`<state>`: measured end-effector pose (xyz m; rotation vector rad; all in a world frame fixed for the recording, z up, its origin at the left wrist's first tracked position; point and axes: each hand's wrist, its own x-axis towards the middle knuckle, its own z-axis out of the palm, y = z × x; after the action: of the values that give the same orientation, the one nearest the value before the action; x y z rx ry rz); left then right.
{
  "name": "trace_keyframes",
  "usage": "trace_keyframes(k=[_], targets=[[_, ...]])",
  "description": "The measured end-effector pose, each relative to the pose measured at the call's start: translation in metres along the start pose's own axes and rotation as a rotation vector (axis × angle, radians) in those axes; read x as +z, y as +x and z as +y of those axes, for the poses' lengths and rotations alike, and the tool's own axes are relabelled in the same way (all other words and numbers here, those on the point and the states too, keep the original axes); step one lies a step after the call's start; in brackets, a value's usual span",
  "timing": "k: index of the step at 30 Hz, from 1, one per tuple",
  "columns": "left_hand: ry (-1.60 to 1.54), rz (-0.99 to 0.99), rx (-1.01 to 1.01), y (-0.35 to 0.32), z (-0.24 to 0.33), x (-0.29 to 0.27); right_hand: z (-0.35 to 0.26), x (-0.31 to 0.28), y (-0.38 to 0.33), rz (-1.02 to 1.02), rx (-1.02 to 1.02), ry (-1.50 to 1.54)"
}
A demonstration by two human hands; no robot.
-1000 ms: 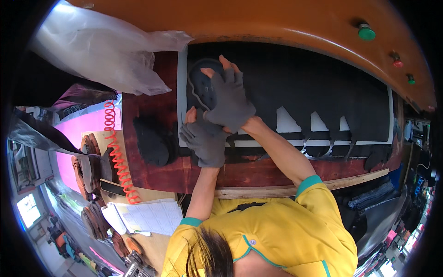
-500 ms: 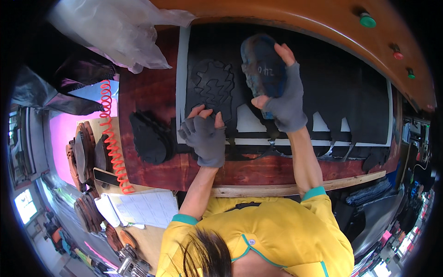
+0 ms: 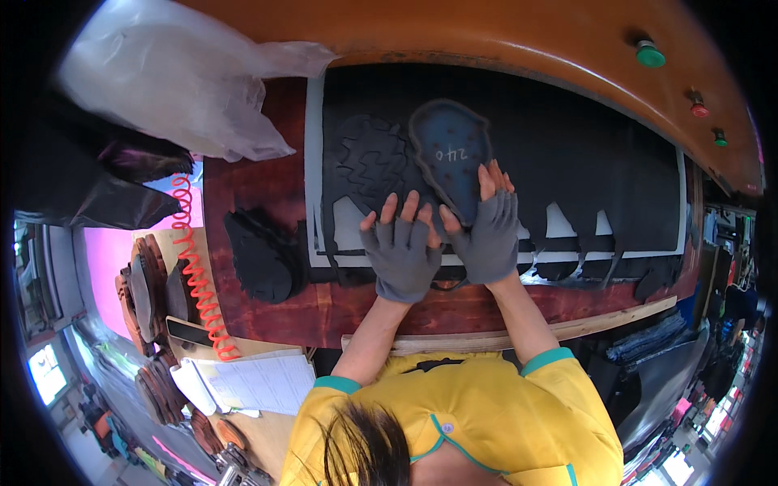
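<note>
Dark red-brown wood forms the worktop (image 3: 259,190), with an orange curved machine housing (image 3: 486,40) arching over its far edge and carrying a green button (image 3: 649,53) and two smaller red and green ones further right. On the worktop lies a large black rubber sheet (image 3: 583,162) with shoe-sole shapes already cut out along its near edge, leaving pale gaps.

Both hands wear grey fingerless gloves. The left hand (image 3: 399,247) lies flat, fingers (image 3: 387,209) spread and released, pressing on the sheet beside a black sole piece with a zigzag tread (image 3: 374,158). The right hand (image 3: 486,231) rests just beside it, fingers (image 3: 489,180) extended against the lower edge of a dark blue-grey sole-shaped cutting die (image 3: 450,150), which lies flat on the sheet to the right of the treaded piece and touches it. Neither hand is clenched around anything; both bear down with open palms.

To the left, a stack of black cut soles (image 3: 259,255) sits on the wood. A crumpled clear plastic bag (image 3: 178,81) lies at the far left corner. An orange coiled hose (image 3: 194,267) runs down the left side, near sheets of paper (image 3: 251,381) and brown sole pieces (image 3: 146,283). The person's yellow shirt with teal cuffs (image 3: 486,421) fills the lower edge.
</note>
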<state>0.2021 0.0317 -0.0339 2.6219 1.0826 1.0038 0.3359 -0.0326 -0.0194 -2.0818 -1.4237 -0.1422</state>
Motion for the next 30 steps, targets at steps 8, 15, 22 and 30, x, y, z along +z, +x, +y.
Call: trace_keyframes(k=[8, 15, 22, 30], targets=[[0.038, 0.06, 0.059, 0.067, -0.018, 0.033, 0.014, 0.02, 0.071, 0.095, 0.014, 0.108], [-0.113, 0.028, -0.002, 0.058, 0.012, 0.014, 0.077, -0.081, 0.153, 0.703, -0.155, -0.181], [-0.153, -0.199, 0.084, 0.015, 0.036, 0.042, 0.13, -0.096, 0.185, 0.718, -0.163, -0.267], [-0.098, -0.245, 0.15, 0.02, 0.021, 0.054, 0.082, -0.036, -0.001, -0.108, -0.142, 0.059]])
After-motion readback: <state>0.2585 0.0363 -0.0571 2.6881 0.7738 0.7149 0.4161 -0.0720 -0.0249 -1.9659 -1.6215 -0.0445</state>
